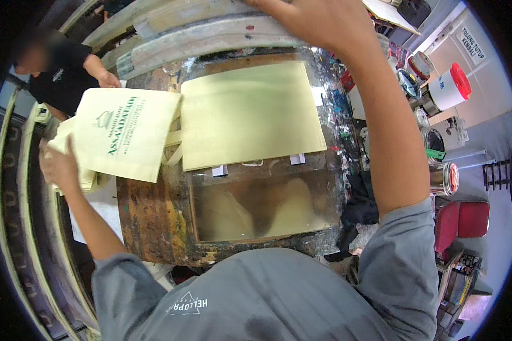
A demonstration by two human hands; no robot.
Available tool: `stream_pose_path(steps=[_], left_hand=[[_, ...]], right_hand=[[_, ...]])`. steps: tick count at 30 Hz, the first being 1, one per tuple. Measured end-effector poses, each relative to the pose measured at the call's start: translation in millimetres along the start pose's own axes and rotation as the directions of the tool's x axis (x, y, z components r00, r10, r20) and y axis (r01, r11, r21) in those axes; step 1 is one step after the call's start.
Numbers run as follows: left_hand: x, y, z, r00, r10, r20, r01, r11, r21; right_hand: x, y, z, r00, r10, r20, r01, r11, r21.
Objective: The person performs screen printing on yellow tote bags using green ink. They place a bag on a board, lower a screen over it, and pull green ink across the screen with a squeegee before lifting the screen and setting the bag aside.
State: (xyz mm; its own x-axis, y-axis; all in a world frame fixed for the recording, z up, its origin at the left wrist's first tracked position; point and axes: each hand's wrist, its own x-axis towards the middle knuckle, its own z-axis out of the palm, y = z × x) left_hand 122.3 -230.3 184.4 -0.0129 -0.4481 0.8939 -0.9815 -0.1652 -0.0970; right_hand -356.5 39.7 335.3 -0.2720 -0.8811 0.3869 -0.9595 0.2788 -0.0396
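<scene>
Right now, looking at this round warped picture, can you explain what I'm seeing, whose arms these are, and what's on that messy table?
The picture comes from a fisheye camera on a person's head, looking down, so edges bend. The arms in grey sleeves are the wearer's own. The left hand rests on a stack of cream bags, beside a printed cream bag with green lettering. The right hand reaches up to a pale frame at the top. A plain cream bag lies flat on the paint-stained table. Another person in black stands at upper left.

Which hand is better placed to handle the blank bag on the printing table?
Probably the right hand: it reaches over the blank cream bag. The left hand rests on the printed bag off to the side.
</scene>
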Motion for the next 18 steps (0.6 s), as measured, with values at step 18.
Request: stream_pose_path(steps=[18], left_hand=[[-104.1,190.0,-207.9,0.503,0.553,0.665,0.816,-0.049,-0.576]], right_hand=[[-21.4,-9.1,6.2,0.991,0.054,0.119,-0.058,0.998,0.030]])
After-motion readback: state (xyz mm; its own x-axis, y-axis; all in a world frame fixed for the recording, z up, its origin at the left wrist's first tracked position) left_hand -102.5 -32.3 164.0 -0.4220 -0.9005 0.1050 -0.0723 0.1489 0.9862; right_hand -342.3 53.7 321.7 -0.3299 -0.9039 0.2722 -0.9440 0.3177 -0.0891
